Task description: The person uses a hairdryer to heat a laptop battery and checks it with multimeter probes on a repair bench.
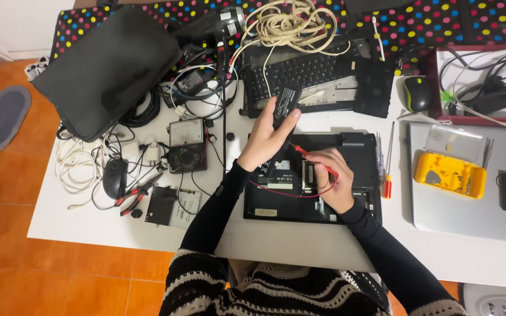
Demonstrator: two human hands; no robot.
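Note:
An opened black laptop base (358, 153) lies bottom-up on the white table (300, 246) in front of me. My left hand (266, 138) holds a flat black rectangular part (286, 106) tilted above the base's far left corner. My right hand (330, 175) grips a red test probe (308, 155) whose tip points toward that black part. A thin red wire (282, 192) loops from the probe across the base.
A detached black keyboard (300, 73) and coiled beige cable (288, 23) lie behind the base. A black laptop bag (109, 64), a fan unit (186, 146), pliers (139, 193) and a mouse (114, 177) sit left. Screwdrivers (386, 169), a yellow case (450, 174) and another mouse (417, 93) sit right.

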